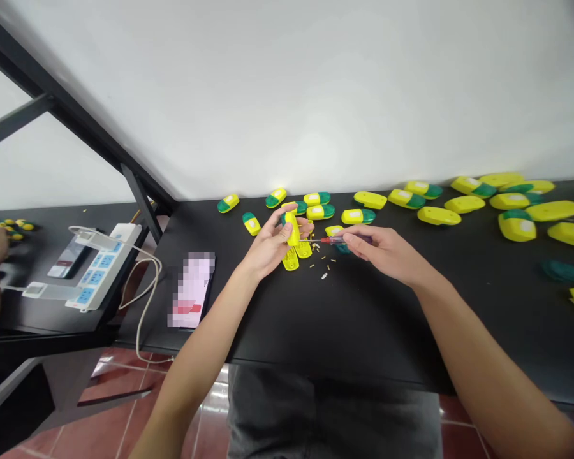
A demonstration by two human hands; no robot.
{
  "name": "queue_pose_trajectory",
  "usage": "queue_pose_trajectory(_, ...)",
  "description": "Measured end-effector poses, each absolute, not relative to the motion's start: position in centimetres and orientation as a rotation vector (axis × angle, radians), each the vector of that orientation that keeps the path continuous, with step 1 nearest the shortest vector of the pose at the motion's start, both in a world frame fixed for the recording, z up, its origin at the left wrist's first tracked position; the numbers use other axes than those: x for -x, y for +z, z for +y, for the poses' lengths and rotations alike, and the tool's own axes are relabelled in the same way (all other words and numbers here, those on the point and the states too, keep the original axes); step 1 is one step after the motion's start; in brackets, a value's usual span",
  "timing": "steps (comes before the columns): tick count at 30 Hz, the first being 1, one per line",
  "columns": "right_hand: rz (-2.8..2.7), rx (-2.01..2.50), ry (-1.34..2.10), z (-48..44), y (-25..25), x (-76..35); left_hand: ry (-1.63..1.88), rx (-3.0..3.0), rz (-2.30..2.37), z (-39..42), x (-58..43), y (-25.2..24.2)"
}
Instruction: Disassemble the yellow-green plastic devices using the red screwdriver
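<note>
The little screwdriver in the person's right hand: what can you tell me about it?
This small screwdriver has a thin metal shaft and a clear, red-and-dark plastic-looking handle, partly hidden by the right hand, whose fingers grip it. It is held roughly level above the black table, its tip pointing at the yellow plastic shell in the left hand. Whether it touches the shell cannot be told.

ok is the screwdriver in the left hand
No, the right hand holds the small screwdriver, while the left hand grips a yellow plastic casing.

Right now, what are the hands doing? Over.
Left hand grips yellow plastic case; right hand holds small screwdriver; tiny loose bits on table below.
</note>
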State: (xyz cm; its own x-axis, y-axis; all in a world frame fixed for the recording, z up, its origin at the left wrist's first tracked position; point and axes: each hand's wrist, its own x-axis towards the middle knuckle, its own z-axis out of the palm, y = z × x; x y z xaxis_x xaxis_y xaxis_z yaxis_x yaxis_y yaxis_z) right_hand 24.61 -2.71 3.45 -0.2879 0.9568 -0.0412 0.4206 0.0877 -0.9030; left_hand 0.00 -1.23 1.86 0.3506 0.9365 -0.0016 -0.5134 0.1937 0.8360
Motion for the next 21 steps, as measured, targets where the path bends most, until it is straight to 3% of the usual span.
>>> queue_pose_trajectory(14,-1.881,1.413,1.377,-3.0,3.7,-24.2,1.196,-1.138,0.645,-1.3,-0.4,1.4)
queue_pose_trajectory(21,-2.044,1.353,1.159,-2.5,2.5,-24.0,1.21,-1.047,0.693,-1.7,-1.2,1.0)
